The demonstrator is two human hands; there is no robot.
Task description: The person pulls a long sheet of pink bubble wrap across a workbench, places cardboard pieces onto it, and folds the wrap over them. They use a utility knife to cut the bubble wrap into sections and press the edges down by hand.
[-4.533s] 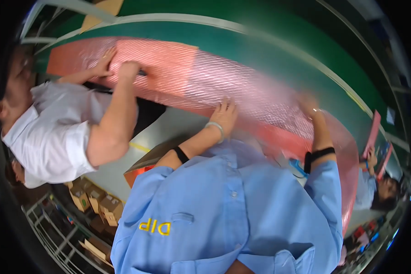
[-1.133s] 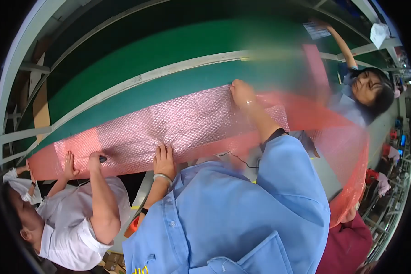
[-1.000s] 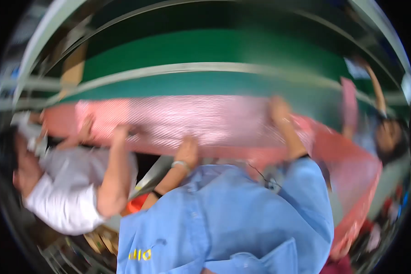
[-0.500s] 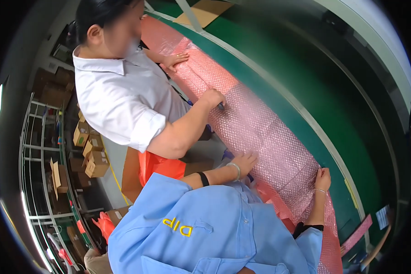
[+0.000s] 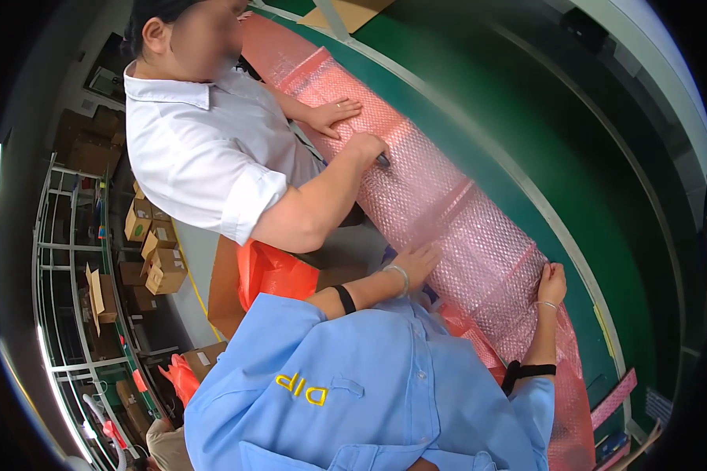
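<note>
A long sheet of pink bubble wrap [image 5: 448, 208] runs diagonally across the green table, with fold lines crossing it. My left hand [image 5: 418, 263] rests palm down on its near left edge, fingers stretched out. On the opposite edge, my right hand [image 5: 552, 284] pinches the bubble wrap between thumb and fingers. Across from me, a co-worker in a white shirt presses one flat hand [image 5: 334, 116] on the wrap. The co-worker's other hand [image 5: 367, 149] grips a small dark tool [image 5: 382, 159] against the sheet; its kind is mostly hidden by the fist.
The green table [image 5: 518, 125] has a pale metal rail along it. Flat cardboard [image 5: 346, 16] lies at the far end. At the left are an orange-red plastic bag [image 5: 275, 275], several cardboard boxes [image 5: 165, 271] and a metal rack [image 5: 55, 259]. A pink strip [image 5: 614, 399] is at lower right.
The co-worker's flat hand has slid along the wrap toward the tool hand. The tool hand has shifted slightly away from me. My hands stay nearly in place, the right one slightly higher in view.
</note>
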